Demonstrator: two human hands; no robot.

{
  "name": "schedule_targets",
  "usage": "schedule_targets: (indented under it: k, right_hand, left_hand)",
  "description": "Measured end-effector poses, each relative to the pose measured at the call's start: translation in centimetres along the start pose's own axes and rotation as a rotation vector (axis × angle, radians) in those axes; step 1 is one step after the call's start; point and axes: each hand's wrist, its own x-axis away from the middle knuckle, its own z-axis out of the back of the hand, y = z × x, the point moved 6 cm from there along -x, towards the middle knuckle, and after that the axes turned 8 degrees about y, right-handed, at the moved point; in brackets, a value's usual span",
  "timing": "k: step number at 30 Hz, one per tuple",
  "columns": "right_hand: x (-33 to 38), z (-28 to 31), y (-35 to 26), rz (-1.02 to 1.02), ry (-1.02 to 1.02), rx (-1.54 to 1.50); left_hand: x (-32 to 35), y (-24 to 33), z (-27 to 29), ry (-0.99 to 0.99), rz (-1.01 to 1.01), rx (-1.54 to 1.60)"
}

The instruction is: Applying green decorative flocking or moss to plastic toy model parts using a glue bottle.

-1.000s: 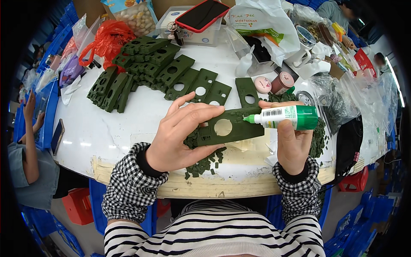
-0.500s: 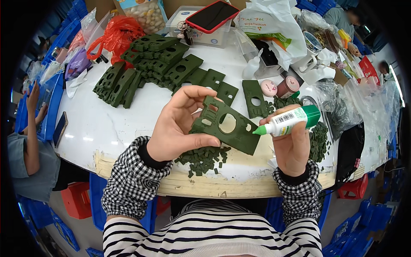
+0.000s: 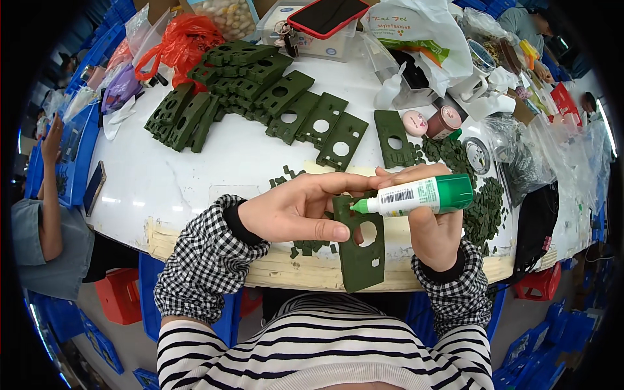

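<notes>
My left hand [image 3: 299, 209] pinches a dark green plastic plate [image 3: 357, 270] with a large round hole by its far end, thumb on top. The plate hangs tilted over the table's near edge. My right hand [image 3: 439, 237] is wrapped round a white glue bottle [image 3: 416, 196] with a green cap end and a green pointed nozzle. That nozzle points left, at the plate's far end near several small cut-outs; whether it touches cannot be told. Beneath and beside my left hand lie loose small green pieces [image 3: 311, 247]. The right hand's fingertips are partly hidden behind the bottle.
Stacked green plates [image 3: 240, 78] stand far left, with single plates [image 3: 342, 142] beside them. Heaps of small green pieces [image 3: 481, 218] lie to the right. Behind are a red bag [image 3: 182, 49], a phone [image 3: 328, 16] and a pink jar [image 3: 443, 122]. Another person's arm [image 3: 49, 195] is at left.
The plate has turned so its long side runs toward me, and my left hand has moved nearer and right. The bottle's nozzle has shifted left to the plate's far end.
</notes>
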Motion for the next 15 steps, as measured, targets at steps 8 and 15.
schedule_targets:
  k: [8, 15]
  right_hand:
    - [-0.23, -0.28, -0.22, 0.02, -0.024, 0.015]
    - [-0.21, -0.38, -0.3, 0.016, -0.008, 0.014]
  left_hand:
    - [-0.01, 0.01, 0.18, 0.04, 0.025, -0.014]
    - [0.03, -0.23, 0.39, 0.057, 0.01, -0.02]
